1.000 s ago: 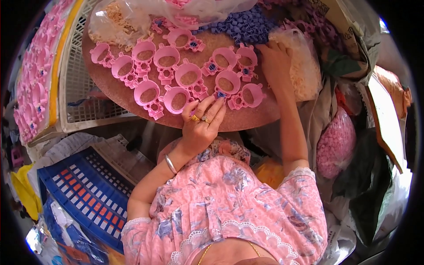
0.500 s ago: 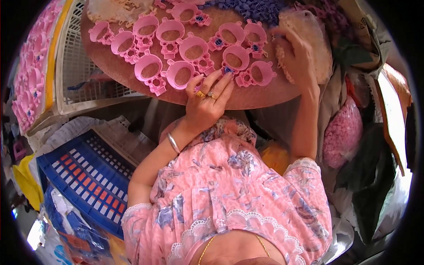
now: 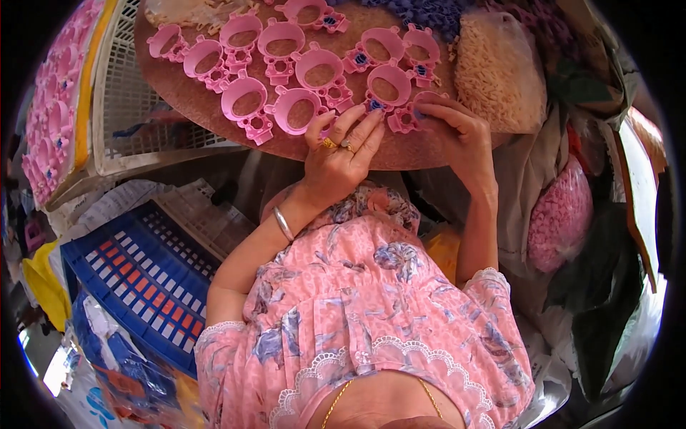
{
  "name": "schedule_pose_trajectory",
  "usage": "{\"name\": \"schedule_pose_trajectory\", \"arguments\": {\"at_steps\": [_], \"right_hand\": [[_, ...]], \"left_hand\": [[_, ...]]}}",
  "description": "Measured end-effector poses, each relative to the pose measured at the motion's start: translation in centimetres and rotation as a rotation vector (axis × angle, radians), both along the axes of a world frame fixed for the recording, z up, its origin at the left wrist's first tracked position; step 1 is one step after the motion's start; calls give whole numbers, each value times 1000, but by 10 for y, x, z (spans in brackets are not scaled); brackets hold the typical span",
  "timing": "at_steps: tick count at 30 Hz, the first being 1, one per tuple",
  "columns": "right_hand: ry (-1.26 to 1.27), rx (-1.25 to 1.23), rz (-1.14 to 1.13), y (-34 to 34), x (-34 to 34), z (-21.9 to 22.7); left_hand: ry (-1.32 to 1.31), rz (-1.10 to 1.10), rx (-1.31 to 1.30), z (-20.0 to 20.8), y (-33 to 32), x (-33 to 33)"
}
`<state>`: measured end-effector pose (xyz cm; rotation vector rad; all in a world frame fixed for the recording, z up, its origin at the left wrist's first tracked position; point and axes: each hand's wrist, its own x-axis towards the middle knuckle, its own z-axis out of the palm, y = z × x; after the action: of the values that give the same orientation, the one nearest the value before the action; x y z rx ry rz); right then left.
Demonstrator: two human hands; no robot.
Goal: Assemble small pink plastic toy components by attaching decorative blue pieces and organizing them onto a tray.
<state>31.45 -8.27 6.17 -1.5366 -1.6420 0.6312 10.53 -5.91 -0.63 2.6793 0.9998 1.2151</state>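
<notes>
On the round brown table lie several pink plastic pieces, each a ring with small ears and a bear-like lower part. My left hand rests at the near edge, fingers stretched out. Its fingertips touch the lower part of a pink piece that carries a small blue insert. Beside it, my right hand is bent over the rightmost pink piece, fingertips drawn together and covering part of its ring. A speck of blue shows at those fingertips, too small to name. Some other pink pieces also carry blue inserts.
A clear bag of cream-coloured small parts lies at the table's right. Blue parts are heaped at the far side. Left stands a white plastic crate; a blue slotted basket is below it. A bag of pink parts hangs right.
My right hand has come from the bag of cream parts toward me and left, onto the rightmost pink piece. My left hand stays at its place by the pink piece with the blue insert.
</notes>
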Motion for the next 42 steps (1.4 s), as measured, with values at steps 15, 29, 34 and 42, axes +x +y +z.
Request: {"name": "schedule_pose_trajectory", "arguments": {"at_steps": [15, 29, 34, 42], "right_hand": [[-33, -123, -3, 5, -3, -2], [-164, -48, -22, 7, 3, 11], [-241, -46, 71, 8, 0, 2], [-445, 40, 139, 3, 1, 5]], "left_hand": [[-12, -2, 8, -1, 1, 1], [4, -21, 28, 1, 0, 1], [168, -41, 30, 22, -6, 15], [231, -8, 20, 16, -3, 27]]}}
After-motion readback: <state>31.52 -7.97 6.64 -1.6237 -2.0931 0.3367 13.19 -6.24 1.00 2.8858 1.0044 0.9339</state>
